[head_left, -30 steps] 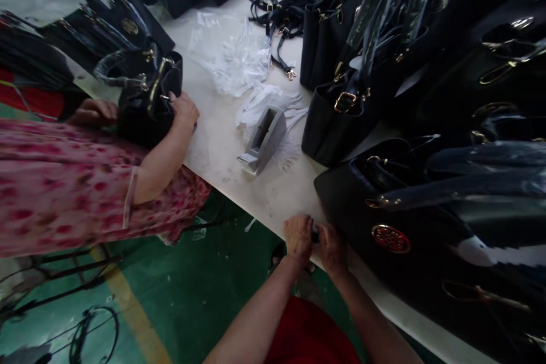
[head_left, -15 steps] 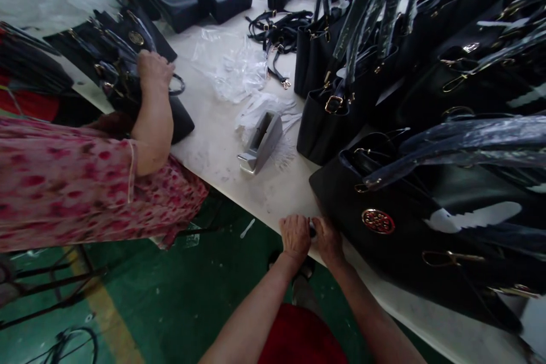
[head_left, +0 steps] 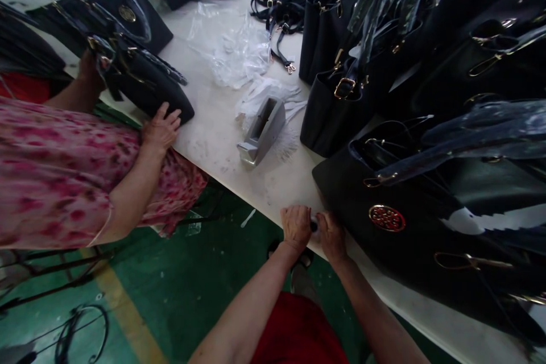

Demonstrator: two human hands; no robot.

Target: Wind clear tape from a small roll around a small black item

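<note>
My left hand (head_left: 296, 227) and my right hand (head_left: 332, 234) are side by side at the table's front edge, fingers curled. Between them is a small dark round thing (head_left: 314, 224), mostly hidden by the fingers, too small to name. Just right of my right hand stands a large black handbag (head_left: 354, 199) with a red and gold round emblem (head_left: 387, 218) and plastic-wrapped handles (head_left: 464, 142). A grey tape dispenser (head_left: 265, 132) sits on the table beyond my hands, next to white strips (head_left: 268, 94).
At the left, a person in a pink flowered garment (head_left: 63, 176) handles a black bag (head_left: 147, 82). Clear plastic (head_left: 232, 45) and black straps (head_left: 284, 5) lie on the white table (head_left: 213, 136). More black bags (head_left: 324, 108) crowd the right side.
The other person's hand has moved down from the bag's top to its lower end, and that bag has tilted over. My hands remain close together, with slightly more space between them.
</note>
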